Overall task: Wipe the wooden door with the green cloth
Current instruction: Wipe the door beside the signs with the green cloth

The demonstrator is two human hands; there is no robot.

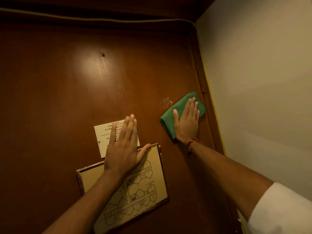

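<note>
Wiping under way, I judge. My right hand (187,122), flat and spread, presses the folded green cloth (170,119) against the brown wooden door (67,98), right of the framed floor-plan card (145,186). My left hand (123,149), flat and empty, braces on that card's top edge. Next: sweep toward the smudge above-left of the cloth.

Left hand (124,147) flat, palm forward, fingers (130,127) straight and pressed together pointing 12 o'clock, thumb splayed toward 2 o'clock. Left forearm bare, enters from 7 o'clock. Right hand (187,122) flat too, palm forward, fingers close together pointing 12 to 1 o'clock, thumb out toward 11 o'clock. Red thread band (192,143) on right wrist. Right forearm bare, comes from 4 o'clock; white sleeve (285,210) at upper arm.
</note>
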